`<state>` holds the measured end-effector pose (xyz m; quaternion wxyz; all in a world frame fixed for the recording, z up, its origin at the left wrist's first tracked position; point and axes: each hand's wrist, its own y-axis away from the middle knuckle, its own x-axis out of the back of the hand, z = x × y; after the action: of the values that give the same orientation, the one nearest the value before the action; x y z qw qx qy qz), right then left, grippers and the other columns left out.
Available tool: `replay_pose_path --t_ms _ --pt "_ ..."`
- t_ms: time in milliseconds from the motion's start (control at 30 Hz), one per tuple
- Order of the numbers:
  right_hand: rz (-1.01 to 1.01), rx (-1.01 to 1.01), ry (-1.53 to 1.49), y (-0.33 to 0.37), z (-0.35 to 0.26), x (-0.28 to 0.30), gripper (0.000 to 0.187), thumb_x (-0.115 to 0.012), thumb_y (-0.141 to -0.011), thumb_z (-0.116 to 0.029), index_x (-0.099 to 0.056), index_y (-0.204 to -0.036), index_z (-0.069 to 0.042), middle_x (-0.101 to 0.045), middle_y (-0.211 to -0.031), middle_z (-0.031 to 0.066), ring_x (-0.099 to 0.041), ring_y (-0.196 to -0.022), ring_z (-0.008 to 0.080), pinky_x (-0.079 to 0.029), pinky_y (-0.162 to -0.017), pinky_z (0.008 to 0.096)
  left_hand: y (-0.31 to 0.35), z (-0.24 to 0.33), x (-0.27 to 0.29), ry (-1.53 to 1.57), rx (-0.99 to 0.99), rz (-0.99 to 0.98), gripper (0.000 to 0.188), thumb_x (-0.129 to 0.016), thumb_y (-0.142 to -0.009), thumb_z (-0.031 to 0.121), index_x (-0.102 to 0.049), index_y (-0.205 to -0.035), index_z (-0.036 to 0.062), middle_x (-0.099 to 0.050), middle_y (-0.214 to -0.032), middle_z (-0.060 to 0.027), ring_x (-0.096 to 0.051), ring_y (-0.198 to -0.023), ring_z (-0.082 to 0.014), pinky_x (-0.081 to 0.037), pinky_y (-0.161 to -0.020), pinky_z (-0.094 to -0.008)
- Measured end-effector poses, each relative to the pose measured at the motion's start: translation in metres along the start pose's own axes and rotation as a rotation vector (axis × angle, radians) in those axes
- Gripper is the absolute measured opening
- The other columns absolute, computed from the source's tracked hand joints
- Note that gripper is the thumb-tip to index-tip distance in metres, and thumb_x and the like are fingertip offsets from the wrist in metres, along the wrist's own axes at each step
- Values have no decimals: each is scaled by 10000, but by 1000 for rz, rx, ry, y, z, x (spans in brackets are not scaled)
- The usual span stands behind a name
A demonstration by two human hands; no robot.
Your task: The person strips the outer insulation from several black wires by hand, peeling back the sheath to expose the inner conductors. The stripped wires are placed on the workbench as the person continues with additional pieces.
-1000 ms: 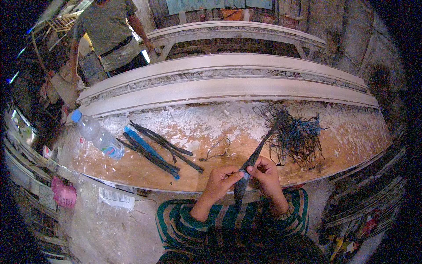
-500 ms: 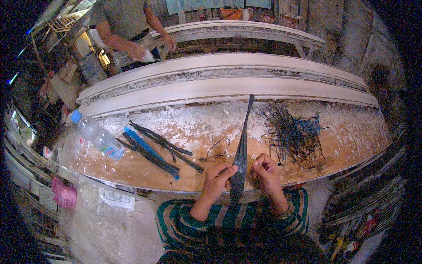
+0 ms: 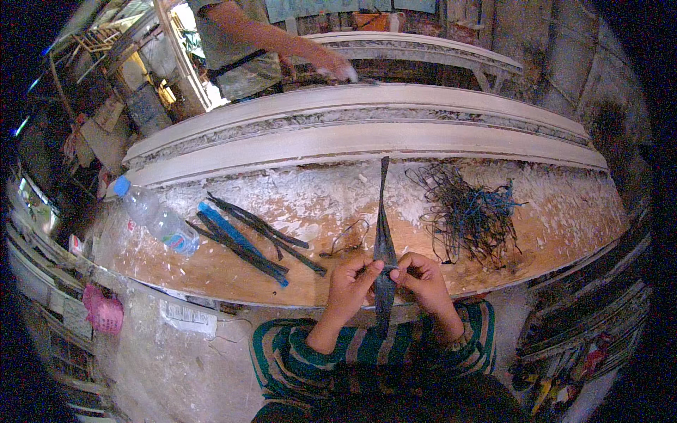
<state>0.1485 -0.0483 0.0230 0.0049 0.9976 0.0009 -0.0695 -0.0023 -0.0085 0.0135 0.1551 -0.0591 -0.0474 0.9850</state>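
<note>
Two bare hands meet at the near edge of a worn, white-flecked counter (image 3: pixel 176 271), the left hand (image 3: pixel 349 283) and right hand (image 3: pixel 427 282) each with fingers curled and thumb pinched to forefinger on one dark strip (image 3: pixel 383 240), which runs lengthwise between them, away across the counter and down toward the striped clothing (image 3: pixel 345 349). Left of the hands lie more strips (image 3: pixel 227 227), black and blue, beside a clear bottle (image 3: pixel 159 220); to the right sits a tangle (image 3: pixel 479 218) of black and blue strands. Beyond the long white boards (image 3: pixel 352 143), another person (image 3: pixel 243 49) reaches across.
</note>
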Motion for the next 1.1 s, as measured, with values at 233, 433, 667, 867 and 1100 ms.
replay_pose_path --t_ms 233,433,667,867,1100 --pt "19 30 -40 -1 2 0 149 -604 -783 -77 -517 -667 -44 -502 -637 -7 -452 -603 70 -337 -564 206 2 5 -1 -87 -41 8 213 -572 -841 238 -587 -765 40 -543 -608 21 -473 -476 -34 -368 -410 -179" --pt "58 -50 -85 -1 4 3 135 -594 -792 -107 -529 -697 -36 -512 -652 -4 -465 -585 76 -347 -540 207 -1 7 -2 -40 -86 -132 145 -635 -791 178 -585 -786 42 -565 -666 11 -491 -530 -36 -390 -458 -179" --pt "59 100 -13 -2 11 4 91 -592 -775 -87 -539 -732 -28 -546 -684 3 -499 -601 67 -393 -551 200 -2 2 0 -97 -67 -118 162 -667 -749 111 -527 -692 50 -544 -644 22 -477 -574 -33 -385 -493 -194" --pt "127 169 46 0 13 -2 69 -596 -761 -54 -540 -733 -27 -549 -666 -8 -482 -576 45 -379 -523 187 -3 3 0 -164 -108 -93 214 -659 -745 82 -481 -633 47 -500 -593 27 -448 -555 -28 -359 -478 -199" --pt "182 183 92 1 14 -6 57 -586 -750 -28 -538 -719 -24 -540 -656 -27 -458 -575 29 -363 -515 185 0 13 -3 -286 -195 -61 143 -647 -745 69 -534 -669 25 -517 -595 7 -458 -549 -40 -364 -476 -205"
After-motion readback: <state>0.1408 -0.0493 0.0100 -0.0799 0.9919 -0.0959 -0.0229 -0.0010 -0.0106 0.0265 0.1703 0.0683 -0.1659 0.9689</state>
